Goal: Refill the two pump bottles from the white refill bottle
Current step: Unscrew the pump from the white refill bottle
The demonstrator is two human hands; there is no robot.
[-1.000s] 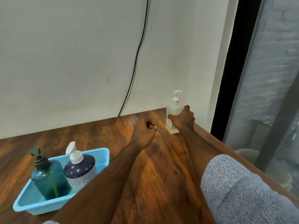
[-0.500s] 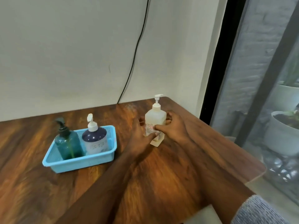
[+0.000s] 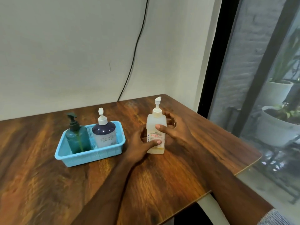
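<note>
The white refill bottle (image 3: pixel 155 127), translucent with a white pump top and a printed label, stands upright on the wooden table (image 3: pixel 178 179). My left hand (image 3: pixel 141 145) wraps its lower left side, thumb across the label. My right hand (image 3: pixel 174 129) holds its right side, thumb on the front and fingers behind. To the left, a teal pump bottle (image 3: pixel 78 140) with a black pump and a dark blue pump bottle (image 3: pixel 104 133) with a white pump stand upright side by side in a light blue basket (image 3: pixel 90 155).
A black cable (image 3: pixel 134 51) runs down the wall behind the table. The table's right edge (image 3: pixel 248 166) drops off beside a glass door with potted plants (image 3: pixel 279 125) outside.
The refill bottle has come from the far corner toward the middle of the table. My left hand went from a fist beside it to gripping the bottle. The view pulled back.
</note>
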